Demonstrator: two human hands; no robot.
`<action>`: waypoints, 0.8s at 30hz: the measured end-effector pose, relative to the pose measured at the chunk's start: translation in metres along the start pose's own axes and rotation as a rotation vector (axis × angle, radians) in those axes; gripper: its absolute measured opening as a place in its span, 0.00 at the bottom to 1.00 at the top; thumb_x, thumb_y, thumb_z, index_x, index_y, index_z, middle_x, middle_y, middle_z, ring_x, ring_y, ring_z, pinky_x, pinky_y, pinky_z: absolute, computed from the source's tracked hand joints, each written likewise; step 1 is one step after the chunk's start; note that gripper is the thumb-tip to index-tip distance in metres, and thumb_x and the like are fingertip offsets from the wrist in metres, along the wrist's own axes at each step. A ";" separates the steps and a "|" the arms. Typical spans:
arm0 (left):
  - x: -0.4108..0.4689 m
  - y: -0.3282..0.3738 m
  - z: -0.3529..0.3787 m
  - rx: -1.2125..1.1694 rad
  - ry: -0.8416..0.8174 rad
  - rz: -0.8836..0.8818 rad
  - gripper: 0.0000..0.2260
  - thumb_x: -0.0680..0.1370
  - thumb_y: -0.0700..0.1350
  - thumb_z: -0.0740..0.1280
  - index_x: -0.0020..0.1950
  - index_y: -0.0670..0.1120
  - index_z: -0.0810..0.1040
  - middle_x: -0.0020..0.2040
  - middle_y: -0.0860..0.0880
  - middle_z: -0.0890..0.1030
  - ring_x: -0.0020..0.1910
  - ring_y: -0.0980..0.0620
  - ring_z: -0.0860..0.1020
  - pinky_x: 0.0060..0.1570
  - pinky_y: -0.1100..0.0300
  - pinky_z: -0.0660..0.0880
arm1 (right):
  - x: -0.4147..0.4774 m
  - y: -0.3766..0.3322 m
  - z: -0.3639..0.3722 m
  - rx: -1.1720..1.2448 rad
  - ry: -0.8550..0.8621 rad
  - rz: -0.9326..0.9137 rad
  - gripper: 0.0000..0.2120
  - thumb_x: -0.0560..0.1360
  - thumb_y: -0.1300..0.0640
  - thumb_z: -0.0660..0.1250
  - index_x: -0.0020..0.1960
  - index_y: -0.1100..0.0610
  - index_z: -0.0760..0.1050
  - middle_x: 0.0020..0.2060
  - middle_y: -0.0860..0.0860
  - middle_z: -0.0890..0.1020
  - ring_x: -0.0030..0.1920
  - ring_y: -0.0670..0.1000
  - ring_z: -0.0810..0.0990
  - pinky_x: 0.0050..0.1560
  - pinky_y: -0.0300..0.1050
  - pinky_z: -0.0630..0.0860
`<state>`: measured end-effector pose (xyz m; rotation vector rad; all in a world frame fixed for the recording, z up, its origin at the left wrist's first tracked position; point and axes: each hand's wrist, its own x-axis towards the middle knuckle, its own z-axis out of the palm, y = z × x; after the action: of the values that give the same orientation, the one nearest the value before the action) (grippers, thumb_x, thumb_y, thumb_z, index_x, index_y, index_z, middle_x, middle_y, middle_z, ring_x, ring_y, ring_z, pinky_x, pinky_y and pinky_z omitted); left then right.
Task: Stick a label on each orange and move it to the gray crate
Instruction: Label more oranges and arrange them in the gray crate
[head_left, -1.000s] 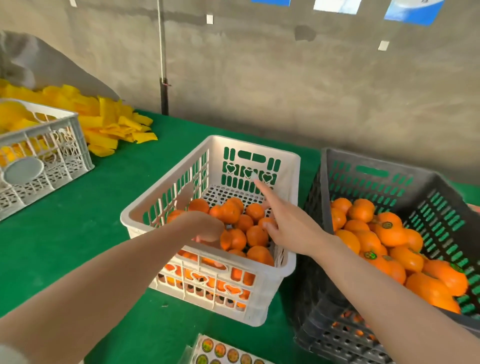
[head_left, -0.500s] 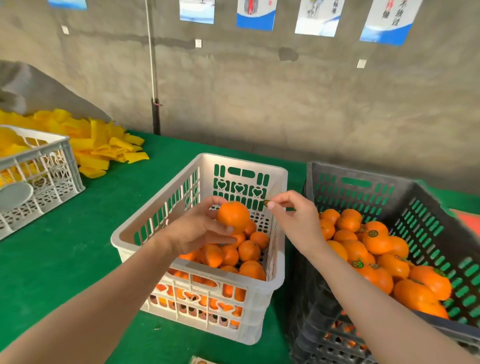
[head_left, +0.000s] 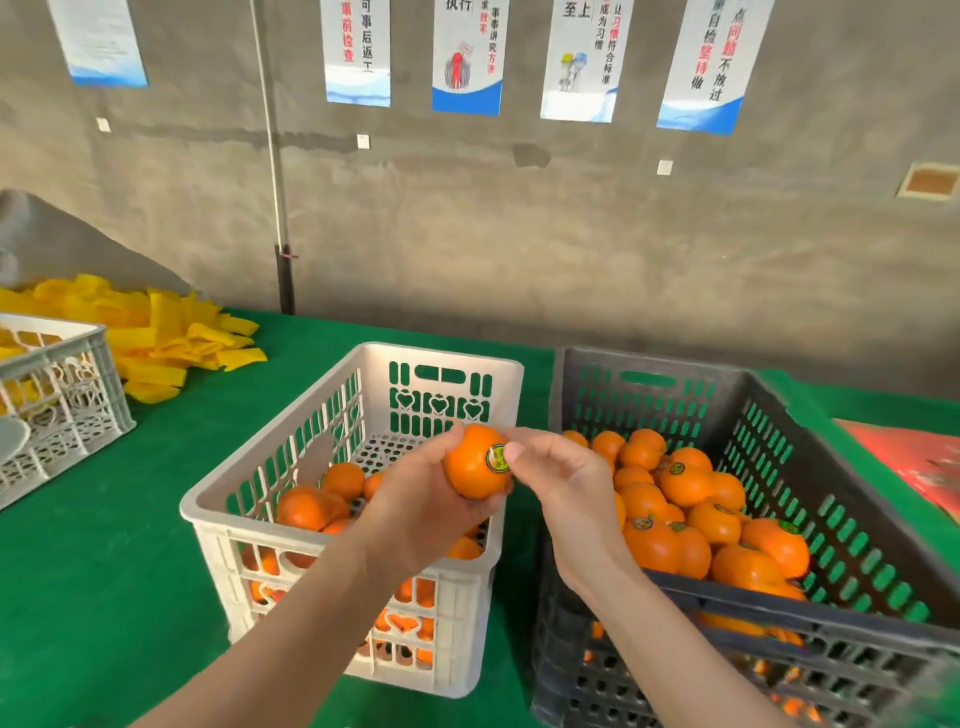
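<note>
We find the left hand (head_left: 415, 509) grasping one orange (head_left: 470, 467), held in the air above the right rim of the white crate (head_left: 291, 441). A round label (head_left: 496, 458) sits on the fruit's right side. The right hand (head_left: 566, 483) has thumb and forefinger closed on that label, its other fingers curled. We note the gray crate (head_left: 831, 467) just beside the white one, towards the right edge of the green worktop (head_left: 130, 545), holding labelled oranges.
</note>
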<state>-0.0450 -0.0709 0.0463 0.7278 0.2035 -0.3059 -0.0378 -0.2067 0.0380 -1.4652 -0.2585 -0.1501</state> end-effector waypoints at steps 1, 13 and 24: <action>-0.002 -0.003 0.004 -0.009 0.005 -0.011 0.22 0.78 0.51 0.64 0.70 0.45 0.69 0.65 0.40 0.75 0.54 0.44 0.77 0.45 0.51 0.77 | -0.003 -0.002 -0.003 -0.009 0.008 -0.024 0.04 0.74 0.61 0.69 0.46 0.55 0.82 0.50 0.50 0.83 0.53 0.47 0.80 0.51 0.39 0.78; -0.017 -0.042 0.040 0.223 -0.093 0.090 0.27 0.73 0.50 0.63 0.70 0.41 0.69 0.56 0.39 0.80 0.53 0.46 0.78 0.55 0.50 0.74 | -0.030 -0.007 -0.044 -0.293 0.108 -0.425 0.07 0.71 0.66 0.72 0.40 0.55 0.77 0.46 0.48 0.79 0.49 0.43 0.78 0.46 0.38 0.77; -0.014 -0.082 0.055 0.410 -0.082 0.122 0.19 0.77 0.48 0.59 0.64 0.39 0.73 0.51 0.38 0.79 0.49 0.42 0.76 0.52 0.46 0.72 | -0.066 -0.005 -0.084 -0.323 0.006 -0.287 0.25 0.72 0.48 0.69 0.66 0.40 0.63 0.59 0.39 0.74 0.59 0.39 0.74 0.53 0.40 0.77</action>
<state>-0.0818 -0.1629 0.0394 1.1264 0.0160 -0.2631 -0.0953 -0.2943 0.0181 -1.7418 -0.4561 -0.4447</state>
